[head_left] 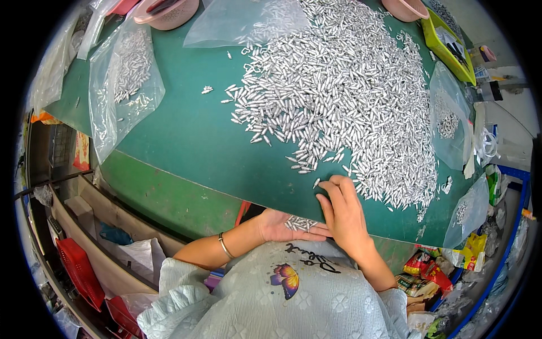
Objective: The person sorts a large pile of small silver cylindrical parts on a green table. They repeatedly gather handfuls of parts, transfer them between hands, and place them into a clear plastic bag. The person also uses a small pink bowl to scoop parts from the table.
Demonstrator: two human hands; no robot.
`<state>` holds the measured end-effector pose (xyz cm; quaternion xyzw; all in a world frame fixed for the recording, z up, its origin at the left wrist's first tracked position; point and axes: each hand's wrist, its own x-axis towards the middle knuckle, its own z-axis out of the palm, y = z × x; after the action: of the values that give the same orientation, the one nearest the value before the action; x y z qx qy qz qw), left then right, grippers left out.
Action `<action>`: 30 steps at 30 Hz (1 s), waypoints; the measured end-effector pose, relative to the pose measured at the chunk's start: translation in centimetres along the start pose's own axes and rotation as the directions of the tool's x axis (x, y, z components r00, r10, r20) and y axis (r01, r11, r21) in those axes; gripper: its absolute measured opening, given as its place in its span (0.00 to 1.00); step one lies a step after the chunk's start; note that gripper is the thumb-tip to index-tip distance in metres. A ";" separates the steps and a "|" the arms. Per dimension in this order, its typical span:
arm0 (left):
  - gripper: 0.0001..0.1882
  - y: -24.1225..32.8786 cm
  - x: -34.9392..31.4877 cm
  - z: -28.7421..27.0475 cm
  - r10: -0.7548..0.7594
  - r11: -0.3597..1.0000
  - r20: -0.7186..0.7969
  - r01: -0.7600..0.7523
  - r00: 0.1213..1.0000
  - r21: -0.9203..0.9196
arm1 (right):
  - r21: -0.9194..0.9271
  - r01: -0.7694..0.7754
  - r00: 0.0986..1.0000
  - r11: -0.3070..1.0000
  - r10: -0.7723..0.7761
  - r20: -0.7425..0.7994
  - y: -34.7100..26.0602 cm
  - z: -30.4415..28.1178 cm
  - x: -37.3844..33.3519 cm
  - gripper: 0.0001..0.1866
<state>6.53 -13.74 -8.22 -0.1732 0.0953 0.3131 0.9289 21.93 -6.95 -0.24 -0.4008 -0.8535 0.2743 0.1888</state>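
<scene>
A wide heap of small silver spindle-shaped metal pieces (339, 107) spreads over the green table (186, 135). My left hand (276, 226) lies palm up just below the near table edge, cupping several of these silver pieces (300, 223). Over that edge reaches my right hand (344, 212), palm down, with thumb and index finger bent and apart. One loose silver piece (316, 183) lies on the table at the tip of its index finger. The right hand's other fingers are partly hidden behind one another.
Clear plastic bags holding silver pieces lie at the left (132, 73) and right (449, 121). A pink basket (166, 17) stands at the far left, a yellow-green tray (449, 48) at the far right. Drawers (124, 248) and a red basket (79, 271) are below left.
</scene>
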 end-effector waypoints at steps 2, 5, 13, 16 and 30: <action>0.39 -0.1 0.0 -0.1 0.020 1.000 -0.023 -0.020 1.000 0.003 | 0.060 -0.051 0.998 0.997 0.053 -0.023 -0.6 0.2 0.3 0.18; 0.39 -0.1 -0.1 0.0 0.030 1.000 -0.007 -0.030 1.000 0.006 | 0.018 -0.011 1.000 1.000 0.011 0.010 -0.5 1.0 1.2 0.16; 0.37 0.6 -0.8 -0.5 0.007 0.997 0.037 -0.010 0.999 0.073 | 0.025 0.047 0.998 0.999 -0.047 -0.029 -0.5 1.1 0.9 0.17; 0.37 0.8 -1.1 -0.6 0.004 0.996 0.063 -0.010 0.998 0.089 | 0.001 0.060 0.998 0.998 -0.060 -0.023 -0.2 1.1 0.6 0.17; 0.32 0.2 -1.5 -2.3 0.061 0.945 0.250 0.024 0.966 -0.325 | 0.337 0.183 0.883 0.923 -0.305 0.358 -1.6 0.5 -0.8 0.17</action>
<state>5.01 -15.31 -10.00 -0.2810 -0.0772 0.3530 0.8891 21.22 -8.56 0.29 -0.1910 -0.8675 0.4484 0.0995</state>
